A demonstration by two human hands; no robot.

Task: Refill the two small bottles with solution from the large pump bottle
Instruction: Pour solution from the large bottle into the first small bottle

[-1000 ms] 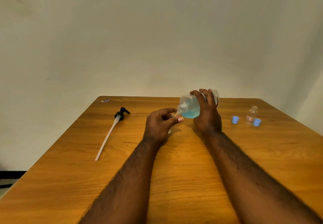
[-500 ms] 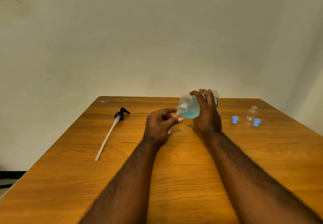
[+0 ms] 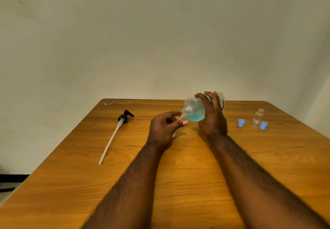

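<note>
The left grip (image 3: 164,128) is closed round a small clear bottle (image 3: 178,118), which is pinched between the thumb and curled fingers so that little more than its neck is seen. How full it is cannot be told, nor whether its base is set on the counter (image 3: 178,175). The right grip (image 3: 213,118) is wrapped over the body of the large pump bottle (image 3: 193,110), which is tipped over, its open threaded mouth brought down to the small bottle's mouth. Blue solution is pooled in the lower side of the tilted body.

The large bottle is judged only moderately heavy, being partly filled, but its load is liquid and is expected to run toward the neck as the tilt is raised. Its clear plastic walls are likely to give under a squeeze, so a hold across the broad sides near the middle is favoured. The small bottle is judged very light, smooth and easily knocked over. It is best taken low round the body, with the neck left free.

A second small bottle (image 3: 258,118) is stood upright and uncapped well to the right, with a blue cap (image 3: 241,123) near it and a second blue cap (image 3: 263,125) just beside its base. The pump head (image 3: 123,118), with its long dip tube, is laid well apart on the left.
</note>
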